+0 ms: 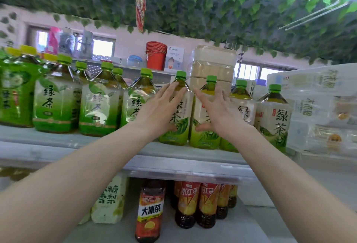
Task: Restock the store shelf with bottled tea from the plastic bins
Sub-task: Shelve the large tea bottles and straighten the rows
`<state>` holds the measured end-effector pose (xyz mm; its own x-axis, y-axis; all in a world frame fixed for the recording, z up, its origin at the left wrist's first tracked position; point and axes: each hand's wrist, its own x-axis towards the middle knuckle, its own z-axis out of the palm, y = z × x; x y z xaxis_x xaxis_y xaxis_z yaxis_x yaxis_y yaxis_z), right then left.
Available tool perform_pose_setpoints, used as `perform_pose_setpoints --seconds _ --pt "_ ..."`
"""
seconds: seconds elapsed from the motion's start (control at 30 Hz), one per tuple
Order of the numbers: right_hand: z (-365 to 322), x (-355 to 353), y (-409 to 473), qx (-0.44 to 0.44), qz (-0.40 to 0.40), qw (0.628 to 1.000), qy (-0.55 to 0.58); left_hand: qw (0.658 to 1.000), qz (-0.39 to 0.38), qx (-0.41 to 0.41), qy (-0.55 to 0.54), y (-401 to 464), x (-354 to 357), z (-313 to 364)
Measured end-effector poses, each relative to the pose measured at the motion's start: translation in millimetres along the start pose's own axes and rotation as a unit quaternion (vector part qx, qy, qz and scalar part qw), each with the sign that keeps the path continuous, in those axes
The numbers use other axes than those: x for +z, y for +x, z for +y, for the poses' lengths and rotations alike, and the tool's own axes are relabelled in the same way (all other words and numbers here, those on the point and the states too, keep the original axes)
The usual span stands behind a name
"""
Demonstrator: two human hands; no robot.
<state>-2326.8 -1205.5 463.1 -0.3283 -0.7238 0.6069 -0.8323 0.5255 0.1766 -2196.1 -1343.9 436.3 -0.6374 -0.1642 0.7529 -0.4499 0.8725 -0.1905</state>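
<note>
Green tea bottles with green caps stand in a row on the upper shelf (173,157). My left hand (160,109) lies with straight fingers against the left side of one bottle (182,121), its thumb low on the label. My right hand (220,111) rests the same way on the neighbouring bottle (202,138), fingers reaching up to the bottle's shoulder and thumb near the label's lower part. The two bottles stand upright and side by side, almost touching. Two more green tea bottles (274,119) stand to the right. No plastic bin is in view.
Larger green tea bottles (56,105) fill the shelf to the left. Wrapped packs (320,107) sit at the right end. The lower shelf holds iced tea bottles (150,211) and a pale carton (110,200). Stacked boxes (212,63) and a red bucket (155,55) stand behind.
</note>
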Motion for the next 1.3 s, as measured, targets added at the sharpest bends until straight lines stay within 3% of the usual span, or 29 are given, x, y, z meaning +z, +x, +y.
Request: perform_pose_setpoints --seconds 0.33,0.47,0.6,0.93,1.0,1.13,1.3 --pt "15.7 9.1 -0.9 -0.019 0.023 0.999 0.043 1.000 0.006 -0.013 0.001 -0.6 2.6 1.7" --pt "45.3 3.1 -21.7 0.048 0.071 0.995 0.045 1.000 0.000 -0.013 0.004 0.0 2.4 2.2" --pt "66.7 14.9 -39.6 0.084 0.009 0.996 0.005 1.000 -0.001 -0.017 0.001 2.0 3.3 2.7" --pt "64.7 22.8 -32.0 0.100 0.009 0.995 -0.009 1.000 -0.010 -0.008 -0.018 -2.4 -3.2 -1.4" --pt "53.7 15.5 -32.3 0.088 0.058 0.994 -0.010 1.000 0.006 -0.016 -0.013 -7.0 -9.0 -15.2" --pt "2.3 -5.1 -20.2 0.005 0.176 0.979 0.100 0.998 0.001 -0.050 0.041 -18.7 -23.0 -59.5" --pt "-48.6 -4.3 18.7 -0.027 0.035 0.999 0.014 0.997 -0.037 -0.029 0.066 -24.6 -23.3 -84.5"
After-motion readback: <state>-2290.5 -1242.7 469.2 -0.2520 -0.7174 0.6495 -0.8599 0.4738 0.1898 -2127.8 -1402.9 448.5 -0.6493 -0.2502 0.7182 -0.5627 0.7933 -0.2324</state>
